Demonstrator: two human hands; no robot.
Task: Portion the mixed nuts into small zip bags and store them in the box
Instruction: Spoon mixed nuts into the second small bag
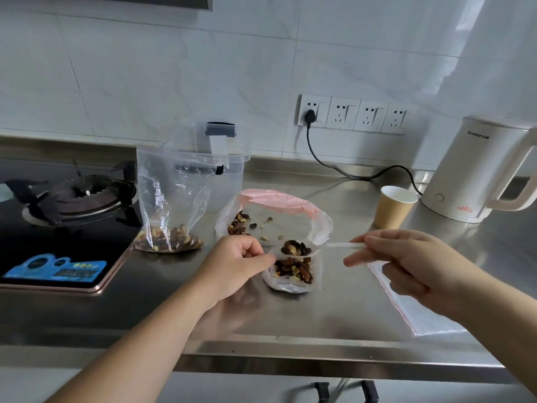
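Left hand: the left hand [232, 261] pinches the rim of a small zip bag [293, 274] partly filled with nuts, near centre of the steel surface [334, 318].
Right hand: the right hand [406, 263] holds a clear plastic spoon [302, 248] loaded with nuts over that bag's mouth.
Supply: a large bag [276, 216] of mixed nuts lies open just behind.
Filled bag: another zip bag [171, 205] stands to the left, against the clear box [229, 167].
Spare bags: flat empty bags [418, 312] lie under the right wrist.

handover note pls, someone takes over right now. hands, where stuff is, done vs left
Left hand pinches open the mouth of the small zip bag, partly filled.
Right hand holds a clear spoon loaded with nuts over that mouth.
Source bag sits behind; another bag with nuts stands left, before the clear box. Empty zip bags lie under the right hand.
Left: tip the spoonful, seal, box the bags.
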